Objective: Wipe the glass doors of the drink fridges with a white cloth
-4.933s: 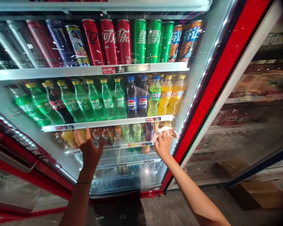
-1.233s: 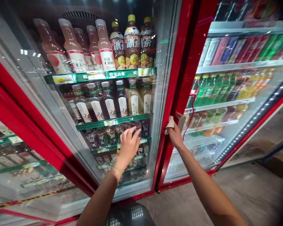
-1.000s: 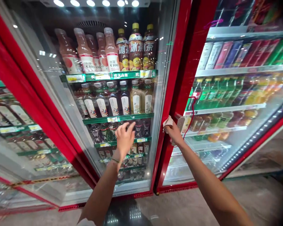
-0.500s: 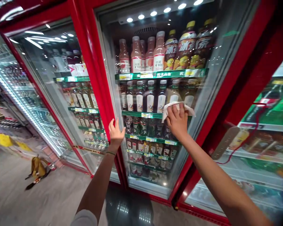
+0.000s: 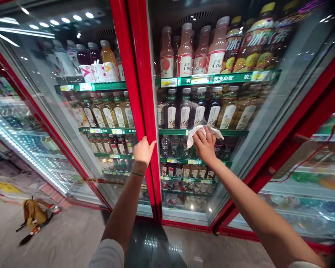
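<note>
Arms [image 5: 248, 199] outstretched, right fingers [image 5: 202, 137] clasping white cloth [image 5: 192, 137], left fingers [image 5: 142, 143] part-spread on red frame [image 5: 147, 93]

Wipe [image 5: 192, 136] matt, creased; frame [image 5: 145, 74] glossy; door glass [image 5: 237, 143] reflective.

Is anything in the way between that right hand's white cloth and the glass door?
Nothing visible is. The right hand holds the white cloth up at the glass door and appears to press it there. The bottles stand behind the glass, so they block nothing.
</note>
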The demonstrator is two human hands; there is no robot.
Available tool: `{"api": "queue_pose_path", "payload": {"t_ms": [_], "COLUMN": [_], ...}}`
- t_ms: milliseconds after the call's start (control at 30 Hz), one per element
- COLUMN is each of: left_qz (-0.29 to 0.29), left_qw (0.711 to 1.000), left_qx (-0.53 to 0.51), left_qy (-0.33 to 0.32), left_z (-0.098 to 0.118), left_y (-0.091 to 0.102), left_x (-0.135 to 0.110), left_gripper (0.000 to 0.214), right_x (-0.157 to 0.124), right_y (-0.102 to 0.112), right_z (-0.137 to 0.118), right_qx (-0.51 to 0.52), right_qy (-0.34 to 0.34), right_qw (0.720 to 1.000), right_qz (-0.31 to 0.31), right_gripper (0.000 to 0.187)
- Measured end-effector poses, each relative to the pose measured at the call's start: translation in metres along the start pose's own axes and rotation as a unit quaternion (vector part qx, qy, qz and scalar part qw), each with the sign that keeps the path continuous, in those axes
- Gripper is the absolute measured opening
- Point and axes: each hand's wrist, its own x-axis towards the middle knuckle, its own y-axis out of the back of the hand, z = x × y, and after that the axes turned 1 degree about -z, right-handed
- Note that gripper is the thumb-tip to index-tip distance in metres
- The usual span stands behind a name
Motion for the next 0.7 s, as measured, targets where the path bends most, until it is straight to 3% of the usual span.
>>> {"api": "queue_pose_path", "payload": {"t_ms": [67, 200, 367, 467, 567, 700], "left_qz": [-0.027, -0.002, -0.001, 0.006, 0.009, 0.009], "left_qw": [0.998, 0.997, 1.000, 1.000, 0.998, 0.989], "left_qx": [0.053, 0.069, 0.011, -0.019, -0.062, -0.141], "left_qy": [-0.019, -0.026, -0.013, -0.020, -0.029, -0.035], "left_z": [0.006, 0.012, 0.005, 0.000, -0.004, -0.012], "left_y": [0.010, 0.011, 0.003, 0.003, 0.004, 0.007], "left_x": [0.003, 0.001, -0.001, 0.000, -0.001, -0.007], "left_gripper": [0.045, 0.038, 0.035, 0.031, 0.034, 0.033], "right_x": [0.000, 0.023, 0.110, 0.159, 0.181, 0.177], "right_y": [0.001, 0.009, 0.031, 0.045, 0.053, 0.060], "right_z": [-0.013, -0.061, -0.148, -0.185, -0.205, -0.211], "right_qx": [0.008, 0.074, 0.228, 0.287, 0.297, 0.328], "right_qy": [-0.023, -0.053, -0.076, -0.113, -0.155, -0.162], "right_qw": [1.000, 0.996, 0.970, 0.951, 0.938, 0.926], "right_qz": [0.004, 0.004, 0.019, -0.033, -0.082, -0.090], "right_gripper": [0.046, 0.045, 0.040, 0.037, 0.033, 0.030]}}
